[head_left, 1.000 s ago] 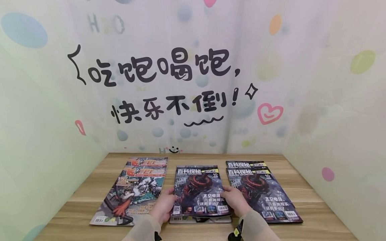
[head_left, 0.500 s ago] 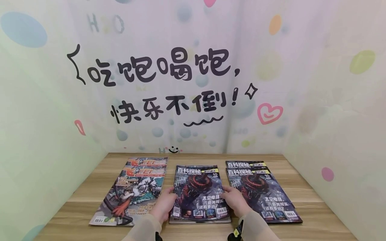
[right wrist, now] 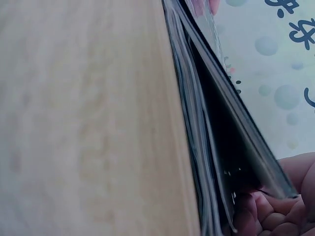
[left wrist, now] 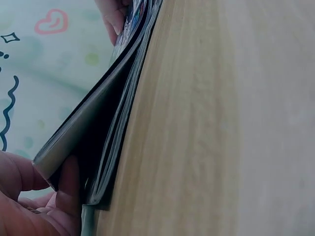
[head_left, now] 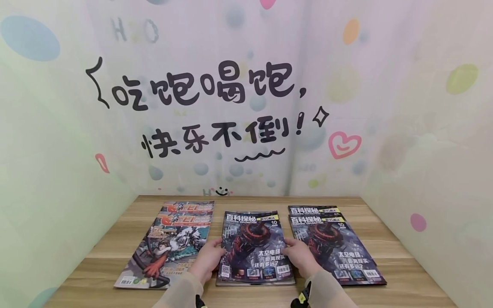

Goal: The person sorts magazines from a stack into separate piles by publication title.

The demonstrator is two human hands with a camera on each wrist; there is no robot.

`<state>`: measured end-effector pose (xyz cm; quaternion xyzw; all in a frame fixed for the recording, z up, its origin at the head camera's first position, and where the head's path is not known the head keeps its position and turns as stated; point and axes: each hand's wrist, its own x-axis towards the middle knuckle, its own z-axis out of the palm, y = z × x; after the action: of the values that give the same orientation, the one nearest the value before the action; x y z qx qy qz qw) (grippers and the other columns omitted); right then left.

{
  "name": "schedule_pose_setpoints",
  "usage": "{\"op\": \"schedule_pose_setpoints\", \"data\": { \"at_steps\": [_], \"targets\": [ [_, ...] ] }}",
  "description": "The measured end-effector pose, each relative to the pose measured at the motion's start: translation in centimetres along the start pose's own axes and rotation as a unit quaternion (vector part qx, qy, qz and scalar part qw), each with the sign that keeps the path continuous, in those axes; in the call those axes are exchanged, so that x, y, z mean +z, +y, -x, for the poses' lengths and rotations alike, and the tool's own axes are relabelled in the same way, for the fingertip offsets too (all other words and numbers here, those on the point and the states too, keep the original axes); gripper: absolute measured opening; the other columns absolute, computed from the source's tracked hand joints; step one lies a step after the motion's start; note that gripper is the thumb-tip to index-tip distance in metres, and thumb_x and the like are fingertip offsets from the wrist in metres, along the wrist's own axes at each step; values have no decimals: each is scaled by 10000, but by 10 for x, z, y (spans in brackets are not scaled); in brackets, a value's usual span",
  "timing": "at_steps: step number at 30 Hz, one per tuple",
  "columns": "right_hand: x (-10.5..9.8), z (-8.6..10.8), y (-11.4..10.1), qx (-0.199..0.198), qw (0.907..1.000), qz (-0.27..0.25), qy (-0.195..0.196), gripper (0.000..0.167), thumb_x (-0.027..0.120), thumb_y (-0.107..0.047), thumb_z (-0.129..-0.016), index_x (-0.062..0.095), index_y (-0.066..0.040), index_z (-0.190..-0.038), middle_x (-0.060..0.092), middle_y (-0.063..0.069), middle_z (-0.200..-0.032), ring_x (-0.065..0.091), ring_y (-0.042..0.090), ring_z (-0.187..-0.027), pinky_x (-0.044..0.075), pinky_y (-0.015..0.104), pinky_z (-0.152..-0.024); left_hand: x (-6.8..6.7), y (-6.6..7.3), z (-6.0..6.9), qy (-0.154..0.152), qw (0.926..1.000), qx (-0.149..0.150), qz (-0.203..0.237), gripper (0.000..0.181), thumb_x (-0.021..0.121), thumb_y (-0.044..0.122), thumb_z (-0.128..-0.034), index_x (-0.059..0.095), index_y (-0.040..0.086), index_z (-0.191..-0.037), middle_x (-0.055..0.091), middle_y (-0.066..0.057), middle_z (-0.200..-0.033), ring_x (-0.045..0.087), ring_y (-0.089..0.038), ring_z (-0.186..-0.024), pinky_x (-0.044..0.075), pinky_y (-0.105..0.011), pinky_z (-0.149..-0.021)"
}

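In the head view a dark magazine with a red machine on its cover (head_left: pixel 252 244) lies over the middle pile, between my hands. My left hand (head_left: pixel 208 259) pinches its left edge. My right hand (head_left: pixel 302 256) pinches the right edge. Both wrist views show the top magazine tilted, with a dark gap above the ones beneath. The left wrist view has the thumb and fingers of my left hand (left wrist: pixel 34 196) at the edge of that magazine (left wrist: pixel 93 108). In the right wrist view, fingers of my right hand (right wrist: pixel 275 211) curl below the raised magazine (right wrist: pixel 246 128).
On the left of the wooden table (head_left: pixel 250 297), comic-style magazines (head_left: pixel 169 252) overlap. More dark magazines (head_left: pixel 339 252) overlap on the right, close to my right hand. A printed curtain wall (head_left: pixel 231 171) stands behind, with side walls at left and right.
The near edge of the middle top magazine has come lower and nearer, covering more of the magazine beneath. My left hand has shifted slightly left; my right hand stays about where it was.
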<state>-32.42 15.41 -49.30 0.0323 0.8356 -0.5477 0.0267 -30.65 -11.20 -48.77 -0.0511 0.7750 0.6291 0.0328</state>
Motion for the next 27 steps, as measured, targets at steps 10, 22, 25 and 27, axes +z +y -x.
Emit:
{"op": "schedule_pose_setpoints", "data": {
  "at_steps": [10,22,25,27],
  "targets": [
    [0,2,-1,-10,9999,87,89,455,602,-79,-875,538,88,-1294,570,258,-1241,556,340,-1090,434,510,-954,-3,-5,-3,-141,9999,87,-44,559,499,12,-909,321,-104,-1426,525,-278,-1210,604,-248,-940,516,-429,-821],
    [-5,2,-2,-153,9998,-75,-115,603,609,37,-794,440,97,-1370,573,159,-976,546,259,-882,449,444,-850,-4,-4,-3,-135,9997,-169,137,619,574,23,-885,328,-50,-1448,401,-352,-1342,592,-282,-983,531,-407,-778],
    [-9,2,-3,-178,9995,-49,-244,659,626,53,-782,400,89,-1400,542,131,-920,526,241,-825,446,398,-796,-4,-4,-4,-195,9995,-176,189,629,578,9,-878,322,-50,-1450,408,-344,-1332,600,-282,-964,536,-400,-757],
    [-13,1,-3,-114,9993,-43,-343,686,636,62,-785,377,73,-1420,529,117,-910,508,230,-795,441,364,-747,-4,-5,-4,-235,9994,-196,179,626,580,4,-882,322,-45,-1451,420,-329,-1321,599,-277,-963,537,-392,-746]
  ]
}}
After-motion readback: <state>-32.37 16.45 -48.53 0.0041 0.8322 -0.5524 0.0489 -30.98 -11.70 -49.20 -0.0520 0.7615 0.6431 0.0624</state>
